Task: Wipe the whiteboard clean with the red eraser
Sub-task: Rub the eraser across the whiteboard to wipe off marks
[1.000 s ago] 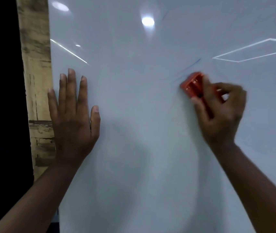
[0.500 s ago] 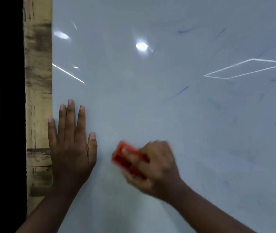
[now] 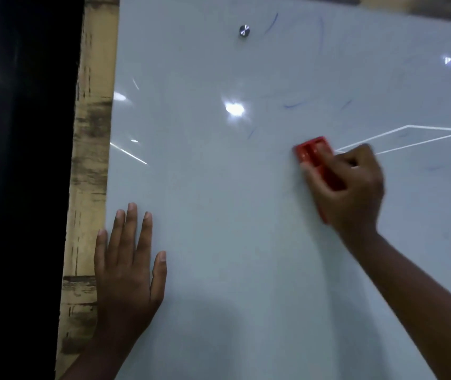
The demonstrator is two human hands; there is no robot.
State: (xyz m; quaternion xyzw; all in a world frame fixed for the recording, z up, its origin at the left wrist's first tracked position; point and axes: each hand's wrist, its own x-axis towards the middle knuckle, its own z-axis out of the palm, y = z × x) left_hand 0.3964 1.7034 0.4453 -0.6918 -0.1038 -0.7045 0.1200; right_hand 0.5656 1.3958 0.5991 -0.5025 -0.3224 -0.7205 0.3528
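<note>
The glossy whiteboard [image 3: 232,215] fills most of the head view. Faint blue marker strokes [image 3: 293,105] remain in its upper half. My right hand [image 3: 353,187] grips the red eraser [image 3: 313,152] and presses it flat on the board right of centre, just below those strokes. The lower part of the eraser is hidden under my fingers. My left hand [image 3: 128,264] lies flat on the board near its left edge, fingers straight and pointing up.
A worn wooden frame strip [image 3: 90,160] runs down the board's left side, with darkness beyond it. A round metal mounting stud [image 3: 244,30] sits near the top. Ceiling lights [image 3: 234,108] reflect in the glass.
My right hand has swept the eraser from low beside my left hand up and to the right. The view has tilted upward, showing the stud. My left hand stays pressed in place.
</note>
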